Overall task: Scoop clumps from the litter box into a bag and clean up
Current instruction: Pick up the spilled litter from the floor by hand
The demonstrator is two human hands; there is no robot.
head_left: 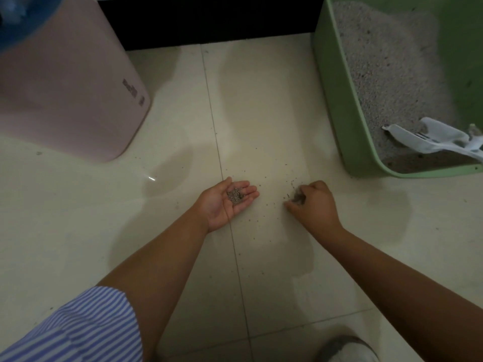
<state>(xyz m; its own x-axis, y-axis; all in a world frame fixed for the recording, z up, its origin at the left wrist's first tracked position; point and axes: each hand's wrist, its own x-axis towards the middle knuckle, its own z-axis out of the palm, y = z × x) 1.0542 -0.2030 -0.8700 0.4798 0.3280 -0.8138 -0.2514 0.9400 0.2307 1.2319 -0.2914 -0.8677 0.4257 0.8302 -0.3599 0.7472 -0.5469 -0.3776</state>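
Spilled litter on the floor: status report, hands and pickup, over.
Left hand palm up, cupping litter granules. Right hand pinching granules off the tile floor. Scattered grains remain between the hands. Scoop rests in green litter box.

- My floor tiles [261, 100]: glossy, smooth
- My litter box [337, 100]: green plastic, matt
- Litter [386, 74]: grainy, rough
- Scoop [431, 141]: white plastic
- My sleeve [78, 327]: striped cloth
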